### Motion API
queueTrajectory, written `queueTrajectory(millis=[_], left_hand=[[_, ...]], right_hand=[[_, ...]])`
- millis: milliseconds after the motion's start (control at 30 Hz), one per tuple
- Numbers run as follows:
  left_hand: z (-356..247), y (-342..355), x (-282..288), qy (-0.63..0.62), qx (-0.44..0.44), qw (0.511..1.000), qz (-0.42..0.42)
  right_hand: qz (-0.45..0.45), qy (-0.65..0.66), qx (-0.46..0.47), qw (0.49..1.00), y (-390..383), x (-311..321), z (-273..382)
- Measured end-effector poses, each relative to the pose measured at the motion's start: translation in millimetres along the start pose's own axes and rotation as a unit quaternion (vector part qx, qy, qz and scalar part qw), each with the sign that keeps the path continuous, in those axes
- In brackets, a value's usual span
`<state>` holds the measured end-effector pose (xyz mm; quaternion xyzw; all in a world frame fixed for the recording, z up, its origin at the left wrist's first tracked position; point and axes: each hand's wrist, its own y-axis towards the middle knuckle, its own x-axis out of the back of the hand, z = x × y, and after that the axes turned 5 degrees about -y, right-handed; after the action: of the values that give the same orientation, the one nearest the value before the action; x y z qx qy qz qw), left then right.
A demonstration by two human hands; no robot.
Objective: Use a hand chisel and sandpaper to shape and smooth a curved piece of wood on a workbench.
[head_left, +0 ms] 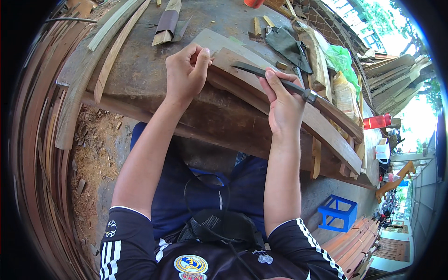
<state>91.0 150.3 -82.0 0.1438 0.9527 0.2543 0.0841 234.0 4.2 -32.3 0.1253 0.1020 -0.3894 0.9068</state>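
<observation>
My right hand (284, 101) is wrapped round a dark, tapering file (252, 69), with a metal collar past my fingers. The file's narrow end points left over a long brown wooden board (275, 86). Beside the board's left end, my left hand (185, 71) is closed, thumb against curled fingers. Whatever it may pinch is hidden, and I cannot tell whether its fingertips touch the board. The board lies along the near edge of a worn workbench (135, 60).
Long wood strips (103, 56) lie at the bench's left. A sleeve-wrapped wood piece (167, 23), a dark cloth (285, 44) and a green plastic bag (342, 63) lie farther back. A blue stool (338, 213) stands on the floor at right; stacked planks (32, 154) line the left.
</observation>
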Motion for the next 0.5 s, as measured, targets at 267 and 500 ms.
queueTrajectory(millis=[267, 500], left_hand=[[-8.8, 0.0, -3.4, 0.048, 0.000, 0.999, 0.019], [0.1, 0.7, 0.7, -0.013, -0.022, 1.000, -0.008]], right_hand=[[-0.024, -0.023, -0.008, 0.999, -21.5, 50.7, 22.4], [-0.006, 0.003, 0.008, 1.000, -22.7, -15.7, -9.1]])
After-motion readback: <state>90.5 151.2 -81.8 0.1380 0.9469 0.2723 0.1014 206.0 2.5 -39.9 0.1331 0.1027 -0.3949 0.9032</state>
